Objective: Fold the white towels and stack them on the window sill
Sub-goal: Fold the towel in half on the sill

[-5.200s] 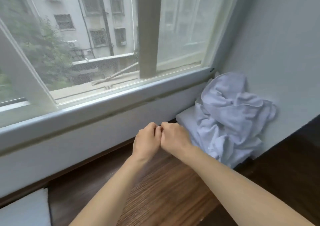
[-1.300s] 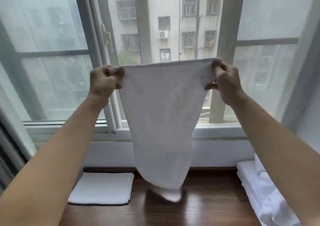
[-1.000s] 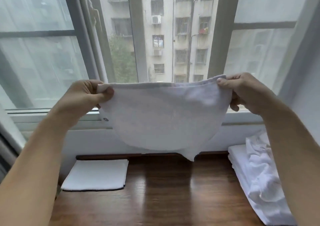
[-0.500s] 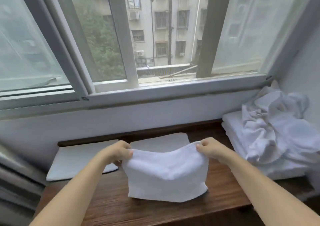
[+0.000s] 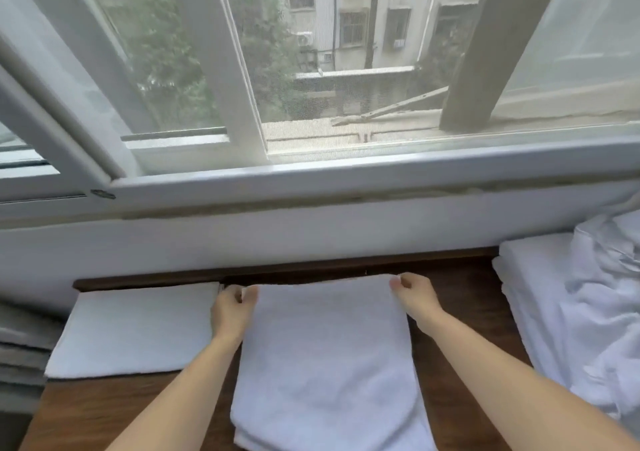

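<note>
A white towel (image 5: 329, 357), folded over on itself, lies flat on the dark wooden window sill (image 5: 460, 298) in front of me. My left hand (image 5: 232, 312) pinches its far left corner. My right hand (image 5: 414, 294) pinches its far right corner. Both corners sit down on the towel's lower layer near the wall. A folded white towel (image 5: 135, 329) lies flat to the left, touching my left hand's side. A heap of crumpled white towels (image 5: 602, 312) rests on a flat white stack (image 5: 530, 277) at the right.
The white window frame (image 5: 346, 173) and a low white wall run along the back of the sill. The sill's front edge is near the bottom of the view. Grey slats (image 5: 20, 353) show at the far left.
The towel, held up spread in front of the window a second ago, came down onto the sill and was folded in half; my hands carried its top corners forward to the far edge.
</note>
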The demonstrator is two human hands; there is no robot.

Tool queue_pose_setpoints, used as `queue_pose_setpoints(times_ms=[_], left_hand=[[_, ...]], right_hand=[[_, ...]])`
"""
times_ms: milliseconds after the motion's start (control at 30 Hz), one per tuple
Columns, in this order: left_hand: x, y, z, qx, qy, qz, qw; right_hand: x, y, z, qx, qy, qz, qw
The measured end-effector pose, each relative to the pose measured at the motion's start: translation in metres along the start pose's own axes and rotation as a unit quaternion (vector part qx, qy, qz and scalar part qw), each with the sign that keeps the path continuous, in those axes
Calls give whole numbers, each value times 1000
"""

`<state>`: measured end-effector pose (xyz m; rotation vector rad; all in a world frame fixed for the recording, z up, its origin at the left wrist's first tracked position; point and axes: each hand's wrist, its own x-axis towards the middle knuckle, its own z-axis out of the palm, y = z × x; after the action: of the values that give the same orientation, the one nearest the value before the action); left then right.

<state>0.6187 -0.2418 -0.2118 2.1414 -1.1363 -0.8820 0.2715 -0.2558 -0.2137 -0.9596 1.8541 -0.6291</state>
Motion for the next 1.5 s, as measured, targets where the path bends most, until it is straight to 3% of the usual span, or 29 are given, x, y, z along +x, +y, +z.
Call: queue_pose_setpoints(times_ms=[200,367,600,867,1200,1500], left_hand=[[14,-7,24,41,27,-53,997],[19,-5,27,34,-7,-112,993],[16,-11,27,151,-24,-69,986],[-15,-11,34,79,53,-13,995],[-8,-22,27,-90,-23,-27,995],[-13,-6,-19,-126,3,17,992]], right_hand=[[36,-10,25,13,-20,64,998],[43,-6,20,-18,-10,101,995],[35,-2,8,17,-24,119,992],[33,-1,8,42,-7,99,994],[22,-9,-2,67,-36,110,991],[1,-17,-16,92,-50,86,991]])
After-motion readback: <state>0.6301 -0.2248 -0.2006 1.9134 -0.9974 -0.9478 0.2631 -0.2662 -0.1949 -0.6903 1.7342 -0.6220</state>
